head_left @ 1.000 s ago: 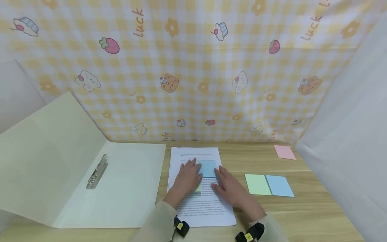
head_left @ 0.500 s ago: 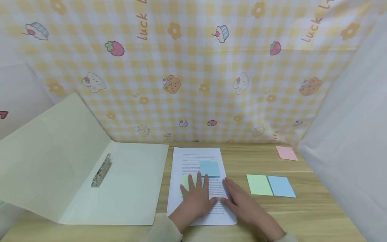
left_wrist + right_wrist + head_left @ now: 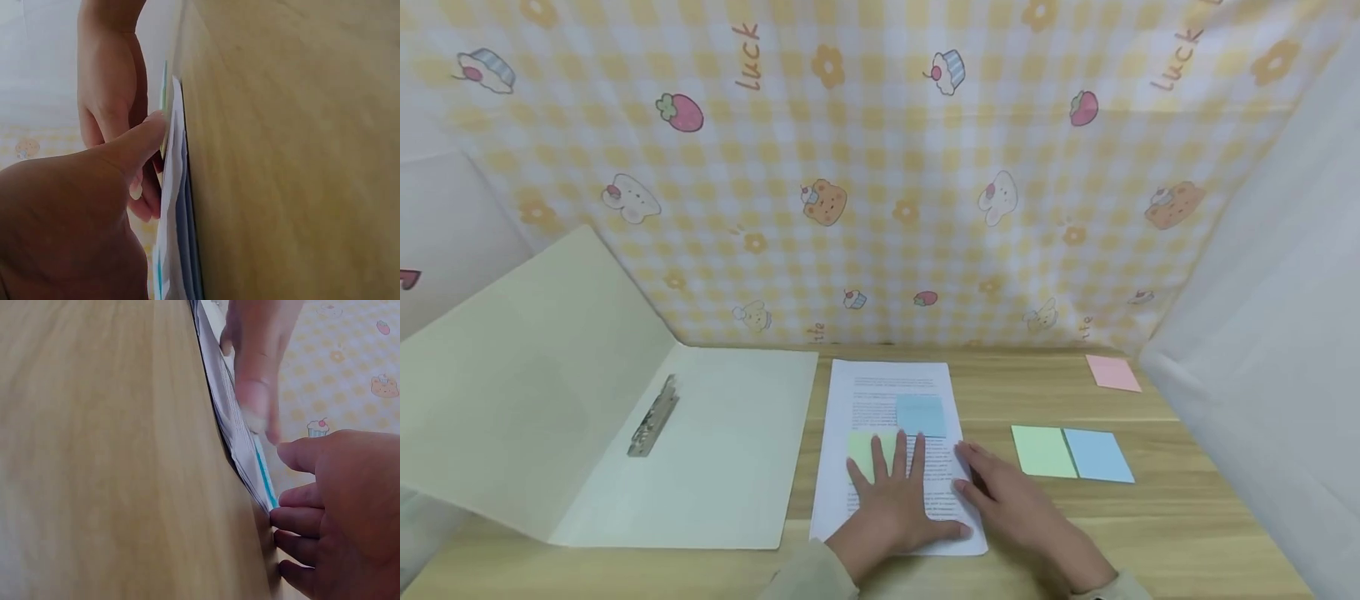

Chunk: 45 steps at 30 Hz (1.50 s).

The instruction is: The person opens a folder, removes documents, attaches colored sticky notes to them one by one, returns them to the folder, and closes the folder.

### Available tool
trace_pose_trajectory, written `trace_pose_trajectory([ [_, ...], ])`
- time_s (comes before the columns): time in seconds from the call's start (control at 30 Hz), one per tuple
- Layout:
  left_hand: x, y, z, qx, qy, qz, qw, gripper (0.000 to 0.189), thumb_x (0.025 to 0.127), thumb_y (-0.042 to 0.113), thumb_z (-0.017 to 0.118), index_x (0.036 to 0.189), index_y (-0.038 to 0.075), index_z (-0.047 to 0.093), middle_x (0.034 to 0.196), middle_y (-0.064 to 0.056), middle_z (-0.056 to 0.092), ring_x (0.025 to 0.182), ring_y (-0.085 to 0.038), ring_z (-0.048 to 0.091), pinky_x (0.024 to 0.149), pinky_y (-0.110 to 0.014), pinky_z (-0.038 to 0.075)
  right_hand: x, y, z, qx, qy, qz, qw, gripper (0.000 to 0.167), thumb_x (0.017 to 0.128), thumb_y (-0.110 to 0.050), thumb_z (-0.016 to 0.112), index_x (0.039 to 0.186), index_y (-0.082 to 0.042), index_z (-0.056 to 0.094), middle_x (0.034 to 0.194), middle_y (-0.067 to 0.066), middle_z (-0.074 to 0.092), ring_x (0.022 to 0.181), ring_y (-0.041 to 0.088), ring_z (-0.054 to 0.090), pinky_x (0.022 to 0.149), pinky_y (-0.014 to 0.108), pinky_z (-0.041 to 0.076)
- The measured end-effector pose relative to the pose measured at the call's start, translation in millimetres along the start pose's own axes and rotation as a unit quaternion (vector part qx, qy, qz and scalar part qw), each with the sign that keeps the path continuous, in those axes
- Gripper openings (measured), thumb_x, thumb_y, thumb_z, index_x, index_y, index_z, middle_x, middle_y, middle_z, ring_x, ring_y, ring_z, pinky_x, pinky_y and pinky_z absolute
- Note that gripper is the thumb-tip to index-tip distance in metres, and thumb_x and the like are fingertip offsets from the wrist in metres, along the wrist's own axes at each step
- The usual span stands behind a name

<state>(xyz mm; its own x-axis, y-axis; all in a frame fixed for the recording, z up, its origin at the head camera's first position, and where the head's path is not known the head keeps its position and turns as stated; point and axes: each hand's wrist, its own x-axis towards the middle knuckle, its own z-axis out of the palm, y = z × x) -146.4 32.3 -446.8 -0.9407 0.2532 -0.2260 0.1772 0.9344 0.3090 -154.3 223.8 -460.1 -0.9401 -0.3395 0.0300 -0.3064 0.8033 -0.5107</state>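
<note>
In the head view my left hand [image 3: 895,508] lies spread on a stack of printed sheets [image 3: 842,508], its thumb stretched toward the right edge. Under its fingertips is part of a light green sticky note [image 3: 861,454]. A blue sticky note [image 3: 920,415] is stuck on the page just above these fingers. My right hand [image 3: 1018,504] rests beside the stack, fingertips right at its right edge, fingers loosely bent. The right wrist view has those fingers [image 3: 297,522] against the sheets' edge [image 3: 231,434], the thumb apart from them.
At left stands an open file folder [image 3: 730,467] with a metal clip [image 3: 653,417] by its spine. Right of the sheets, a green note pad [image 3: 1043,452] and a blue note pad [image 3: 1099,456] lie side by side. A pink note [image 3: 1112,372] lies farther back near the white curtain [image 3: 1262,350].
My left hand has slid from the green note's upper left down toward the page's lower middle, thumb now spread right. My right hand has moved from the blue note to the stack's right edge.
</note>
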Motion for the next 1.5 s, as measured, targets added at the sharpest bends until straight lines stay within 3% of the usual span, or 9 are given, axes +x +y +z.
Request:
trace_pose_trajectory([
  [0.17, 1.8, 2.0, 3.1, 0.024, 0.000, 0.002, 0.9997, 0.137, 0.061, 0.094, 0.062, 0.164, 0.017, 0.014, 0.172, -0.014, 0.010, 0.155, -0.053, 0.006, 0.110, -0.085, 0.012, 0.1, 1.9, -3.8, 0.001, 0.006, -0.002, 1.0000, 0.053, 0.102, -0.033, 0.059, 0.148, -0.005, 0.051, 0.152, 0.020, 0.052, 0.141, 0.038, 0.050, 0.114, 0.055, 0.040],
  [0.33, 8.4, -1.4, 15.0, 0.033, -0.019, -0.001, 0.9993, 0.137, 0.060, 0.096, 0.059, 0.164, 0.020, 0.012, 0.172, -0.013, 0.001, 0.155, -0.053, -0.002, 0.110, -0.085, 0.006, 0.8, 1.5, -3.4, 0.007, 0.011, 0.003, 0.9999, 0.052, 0.102, -0.031, 0.060, 0.146, -0.006, 0.053, 0.150, 0.019, 0.053, 0.140, 0.036, 0.051, 0.113, 0.053, 0.042],
  [0.57, 4.6, 1.0, 4.0, 0.019, -0.021, -0.009, 0.9996, 0.130, 0.065, 0.091, 0.063, 0.164, 0.021, 0.016, 0.173, -0.012, 0.005, 0.156, -0.050, 0.001, 0.112, -0.083, 0.008, 6.1, 3.4, 1.5, 0.053, 0.064, 0.039, 0.9958, 0.043, 0.104, -0.033, 0.056, 0.140, -0.010, 0.060, 0.136, 0.006, 0.068, 0.113, 0.013, 0.066, 0.097, 0.041, 0.056],
  [0.8, 4.5, -0.8, 0.7, -0.026, -0.007, -0.011, 0.9996, 0.114, 0.074, 0.080, 0.067, 0.162, 0.023, 0.023, 0.172, -0.011, 0.011, 0.156, -0.049, 0.002, 0.112, -0.083, 0.006, 8.8, 9.4, 6.7, 0.058, 0.140, 0.033, 0.9878, 0.040, 0.109, -0.026, 0.046, 0.139, -0.003, 0.060, 0.134, 0.012, 0.068, 0.124, 0.031, 0.065, 0.102, 0.050, 0.053],
  [0.93, 6.8, -4.1, 2.8, -0.050, -0.003, -0.012, 0.9987, 0.098, 0.084, 0.068, 0.067, 0.161, 0.024, 0.027, 0.172, -0.010, 0.014, 0.157, -0.049, 0.003, 0.113, -0.083, 0.005, 8.6, 11.4, 8.9, 0.025, 0.129, 0.011, 0.9913, 0.036, 0.104, -0.013, 0.055, 0.138, -0.004, 0.061, 0.137, 0.012, 0.067, 0.127, 0.030, 0.064, 0.102, 0.048, 0.053],
  [1.07, 7.0, -7.0, -0.2, -0.079, 0.003, -0.007, 0.9968, 0.081, 0.094, 0.056, 0.061, 0.160, 0.020, 0.030, 0.171, -0.010, 0.019, 0.157, -0.048, 0.004, 0.113, -0.082, 0.004, 7.7, 13.3, 11.1, -0.029, 0.102, -0.017, 0.9942, 0.037, 0.100, -0.014, 0.063, 0.136, -0.005, 0.064, 0.141, 0.010, 0.064, 0.133, 0.028, 0.060, 0.107, 0.048, 0.050],
  [1.2, 5.8, -11.4, -4.5, -0.112, 0.027, 0.001, 0.9933, 0.069, 0.099, 0.046, 0.057, 0.157, 0.014, 0.037, 0.167, -0.011, 0.031, 0.156, -0.048, 0.014, 0.113, -0.083, 0.008, 6.6, 13.7, 12.6, -0.080, 0.090, -0.045, 0.9917, 0.036, 0.099, -0.019, 0.065, 0.133, -0.005, 0.066, 0.144, 0.010, 0.061, 0.136, 0.028, 0.057, 0.108, 0.048, 0.049],
  [1.33, 1.9, -17.5, -10.3, -0.162, 0.042, 0.009, 0.9859, 0.061, 0.101, 0.039, 0.055, 0.154, 0.011, 0.043, 0.162, -0.014, 0.039, 0.153, -0.048, 0.023, 0.112, -0.083, 0.010, 5.4, 13.3, 13.8, -0.092, 0.090, -0.050, 0.9904, 0.038, 0.098, -0.021, 0.066, 0.133, -0.005, 0.066, 0.144, 0.010, 0.061, 0.136, 0.028, 0.058, 0.107, 0.048, 0.049],
  [1.5, -7.3, -28.3, -22.5, -0.245, 0.051, 0.017, 0.9682, 0.060, 0.102, 0.037, 0.054, 0.153, 0.009, 0.043, 0.158, -0.017, 0.044, 0.148, -0.046, 0.036, 0.115, -0.077, 0.017, 5.2, 13.4, 15.9, -0.095, 0.097, -0.043, 0.9898, 0.037, 0.098, -0.021, 0.067, 0.132, -0.007, 0.067, 0.144, 0.008, 0.061, 0.136, 0.026, 0.058, 0.107, 0.046, 0.050],
])
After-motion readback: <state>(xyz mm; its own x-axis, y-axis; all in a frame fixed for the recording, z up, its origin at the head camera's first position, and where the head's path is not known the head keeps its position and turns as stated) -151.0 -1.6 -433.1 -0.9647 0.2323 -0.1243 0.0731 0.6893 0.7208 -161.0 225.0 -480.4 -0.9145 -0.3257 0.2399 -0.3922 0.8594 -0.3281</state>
